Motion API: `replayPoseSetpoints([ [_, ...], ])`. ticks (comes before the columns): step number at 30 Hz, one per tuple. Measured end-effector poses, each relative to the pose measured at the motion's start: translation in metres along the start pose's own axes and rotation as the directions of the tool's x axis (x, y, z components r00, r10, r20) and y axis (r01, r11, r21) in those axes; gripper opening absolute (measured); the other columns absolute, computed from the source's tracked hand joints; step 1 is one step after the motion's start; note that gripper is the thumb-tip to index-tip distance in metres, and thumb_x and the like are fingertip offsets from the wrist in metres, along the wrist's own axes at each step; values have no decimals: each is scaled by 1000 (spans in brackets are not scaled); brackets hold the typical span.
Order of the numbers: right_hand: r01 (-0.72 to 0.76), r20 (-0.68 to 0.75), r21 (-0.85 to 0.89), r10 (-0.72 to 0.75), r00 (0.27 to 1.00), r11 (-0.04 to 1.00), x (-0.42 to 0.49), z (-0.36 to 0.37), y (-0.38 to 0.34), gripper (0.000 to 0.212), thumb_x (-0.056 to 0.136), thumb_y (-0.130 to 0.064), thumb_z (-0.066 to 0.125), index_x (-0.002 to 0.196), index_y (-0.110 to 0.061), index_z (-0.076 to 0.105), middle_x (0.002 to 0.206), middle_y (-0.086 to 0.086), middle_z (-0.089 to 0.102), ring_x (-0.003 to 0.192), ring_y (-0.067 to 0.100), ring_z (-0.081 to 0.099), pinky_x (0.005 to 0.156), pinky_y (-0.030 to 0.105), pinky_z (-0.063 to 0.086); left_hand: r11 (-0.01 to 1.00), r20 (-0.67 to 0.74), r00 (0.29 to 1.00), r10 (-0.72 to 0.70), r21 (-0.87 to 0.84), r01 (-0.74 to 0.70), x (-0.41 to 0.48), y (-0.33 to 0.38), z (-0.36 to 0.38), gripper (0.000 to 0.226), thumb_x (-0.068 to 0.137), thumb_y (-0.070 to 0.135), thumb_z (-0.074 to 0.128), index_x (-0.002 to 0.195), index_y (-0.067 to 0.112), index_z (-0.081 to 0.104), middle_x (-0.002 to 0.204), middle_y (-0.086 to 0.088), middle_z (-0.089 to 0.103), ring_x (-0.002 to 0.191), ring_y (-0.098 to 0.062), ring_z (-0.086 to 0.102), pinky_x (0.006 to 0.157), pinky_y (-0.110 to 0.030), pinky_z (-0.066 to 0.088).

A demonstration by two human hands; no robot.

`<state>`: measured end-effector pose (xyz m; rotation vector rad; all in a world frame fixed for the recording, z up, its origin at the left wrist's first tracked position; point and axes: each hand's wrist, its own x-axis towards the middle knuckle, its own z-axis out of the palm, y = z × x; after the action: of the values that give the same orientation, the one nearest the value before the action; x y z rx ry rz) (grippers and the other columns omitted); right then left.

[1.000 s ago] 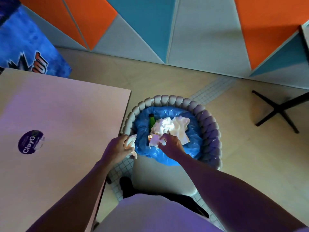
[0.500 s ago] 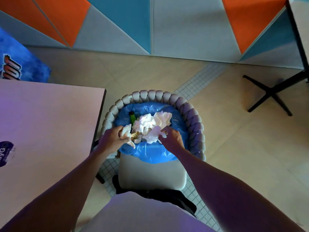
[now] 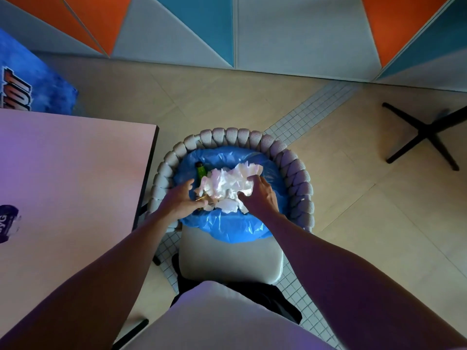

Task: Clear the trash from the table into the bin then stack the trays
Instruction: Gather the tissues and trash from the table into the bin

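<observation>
A bin lined with a blue bag (image 3: 228, 227) sits on the seat of a chair. Inside lie a wad of crumpled white paper (image 3: 227, 184) and a green bottle (image 3: 201, 172). My left hand (image 3: 182, 199) hovers over the bag's left side with its fingers apart, the tips touching the paper and a small gold wrapper (image 3: 202, 198). My right hand (image 3: 260, 197) rests on the right side of the wad, fingers curled over it. The pale table (image 3: 75, 173) is at the left; no trays are in view.
The chair has a braided grey backrest (image 3: 298, 173) curving round the bin and a pale seat (image 3: 230, 261). A purple sticker (image 3: 7, 221) marks the table. A black cross-shaped table base (image 3: 427, 132) stands at the right, a blue banner (image 3: 27, 79) at the far left.
My left hand moved right from the table edge over the bin and let go of its white napkin. My right hand stayed on the paper wad. The view shifted right.
</observation>
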<state>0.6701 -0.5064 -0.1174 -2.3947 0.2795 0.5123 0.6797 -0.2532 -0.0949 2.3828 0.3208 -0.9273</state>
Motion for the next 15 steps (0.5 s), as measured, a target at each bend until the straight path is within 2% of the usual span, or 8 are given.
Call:
replayPoseSetpoints([
  [5, 23, 33, -1, -23, 999, 1000, -2, -1, 5, 48, 89, -35, 69, 133, -19, 58, 138, 1, 60, 130, 24, 54, 102, 37, 46, 999, -4, 1000, 28, 25, -28, -18, -1, 11, 74, 79, 60, 79, 142, 31, 55, 132, 4, 70, 114, -18, 69, 98, -43, 58],
  [15, 65, 88, -22, -63, 994, 998, -24, -3, 4, 36, 90, -32, 65, 124, -21, 64, 131, 0, 66, 122, 25, 59, 100, 37, 49, 998, -29, 998, 63, 24, -62, -59, 15, 21, 55, 90, 53, 71, 136, 23, 63, 135, 6, 69, 115, -16, 68, 99, -41, 57],
])
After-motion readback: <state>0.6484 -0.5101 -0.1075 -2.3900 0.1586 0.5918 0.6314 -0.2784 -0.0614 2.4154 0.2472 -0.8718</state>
